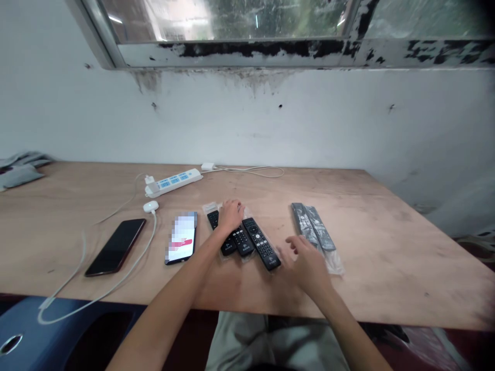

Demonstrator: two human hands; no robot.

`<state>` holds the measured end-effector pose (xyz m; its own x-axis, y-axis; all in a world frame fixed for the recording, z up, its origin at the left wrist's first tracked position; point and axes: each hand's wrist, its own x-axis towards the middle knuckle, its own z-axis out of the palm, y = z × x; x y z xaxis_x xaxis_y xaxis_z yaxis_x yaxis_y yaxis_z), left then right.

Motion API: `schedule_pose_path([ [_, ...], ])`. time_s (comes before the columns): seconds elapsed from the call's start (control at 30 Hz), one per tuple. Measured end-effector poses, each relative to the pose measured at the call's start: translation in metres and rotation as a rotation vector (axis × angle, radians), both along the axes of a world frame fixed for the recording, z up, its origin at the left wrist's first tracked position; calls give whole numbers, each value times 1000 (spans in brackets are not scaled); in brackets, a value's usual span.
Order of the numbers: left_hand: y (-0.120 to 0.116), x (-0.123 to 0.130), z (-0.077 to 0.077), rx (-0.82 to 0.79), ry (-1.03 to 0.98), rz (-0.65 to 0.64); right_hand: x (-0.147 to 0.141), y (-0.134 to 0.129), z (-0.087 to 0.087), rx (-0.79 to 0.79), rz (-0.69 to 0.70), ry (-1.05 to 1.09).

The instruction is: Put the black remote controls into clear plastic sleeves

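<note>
Three black remotes in clear wrappers lie side by side on the wooden table: the left one [228, 246], the middle one [243, 242] and the right one [262, 245]. My left hand [231, 214] rests over the upper part of the middle remote, its fingers bent and close together; what they grip is hidden. Just right of the right remote, my right hand [307, 263] hovers low with its fingers apart and nothing in them. Beyond it lie two grey wrapped strips [314, 226], face down or featureless, in clear plastic.
A lit phone [181, 238] and a dark phone [116, 247] lie to the left. A white power strip [174, 182] with a charger and cables [150, 207] is behind them. Grey cloth [21, 175] sits at the far left. The table's front edge [278, 312] is near my lap.
</note>
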<state>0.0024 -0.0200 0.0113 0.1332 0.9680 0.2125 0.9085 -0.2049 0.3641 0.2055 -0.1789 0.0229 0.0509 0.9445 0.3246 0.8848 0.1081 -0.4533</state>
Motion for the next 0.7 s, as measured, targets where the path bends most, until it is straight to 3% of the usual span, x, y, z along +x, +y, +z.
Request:
schedule_pose_path([
  [0.13,-4,0,-2,-10,41,0,27,-1,2,-9,-216,-193],
  [0.27,-4,-1,-5,-18,59,-11,35,-1,-2,-184,-254,-312],
  [0.43,-4,-1,-6,-15,72,-11,31,4,-10,-253,-181,-358],
  [0.7,-1,-2,-5,-30,84,16,23,10,-16,-210,61,-247],
])
